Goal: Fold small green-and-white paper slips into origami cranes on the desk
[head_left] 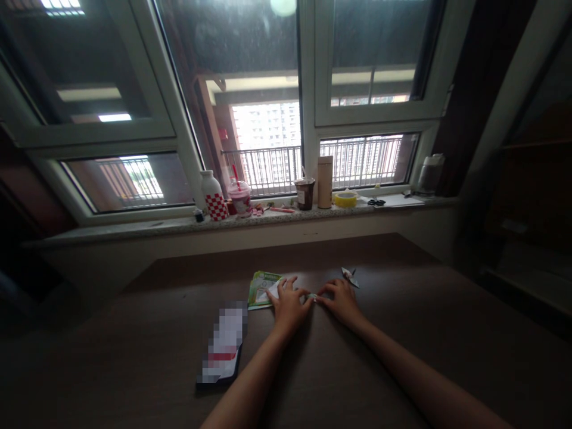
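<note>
Over the dark brown table, my left hand [290,301] and my right hand [340,300] meet at a small whitish-green piece of folded paper [312,297]. Each hand pinches one side of it between thumb and fingertips, and the fingers cover most of it. The other fingers of my left hand spread above a stack of green-and-white printed sheets [258,292]. Just beyond my right hand lies a small pointed folded-paper shape [350,277], apart from the fingers.
A phone-like slab with a blurred face [223,345] lies left of my left forearm on the table [147,333]. Along the windowsill [179,226] stand a checkered bottle [214,196], drink cups [304,193], a tan flask [325,182], yellow tape [345,199] and scissors [376,202].
</note>
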A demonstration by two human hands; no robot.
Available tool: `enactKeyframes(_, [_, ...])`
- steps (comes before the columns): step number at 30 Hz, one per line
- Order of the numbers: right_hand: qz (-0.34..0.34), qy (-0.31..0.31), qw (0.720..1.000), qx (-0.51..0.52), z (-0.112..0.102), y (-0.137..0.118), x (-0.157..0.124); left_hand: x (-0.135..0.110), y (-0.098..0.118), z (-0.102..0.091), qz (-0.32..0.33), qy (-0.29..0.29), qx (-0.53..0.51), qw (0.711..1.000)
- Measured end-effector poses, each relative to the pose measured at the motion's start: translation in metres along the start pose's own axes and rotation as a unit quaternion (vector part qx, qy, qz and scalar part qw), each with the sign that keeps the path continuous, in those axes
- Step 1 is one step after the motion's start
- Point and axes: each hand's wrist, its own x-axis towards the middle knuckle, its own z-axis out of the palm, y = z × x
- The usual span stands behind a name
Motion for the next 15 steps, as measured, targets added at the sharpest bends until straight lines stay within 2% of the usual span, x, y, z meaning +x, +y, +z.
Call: enactKeyframes(15, [-0.029,0.009,0.998,0.051,0.004,0.0089,0.0027,0.0008,-0.0017,-0.0021,0.011,0.02,-0.057,0.998])
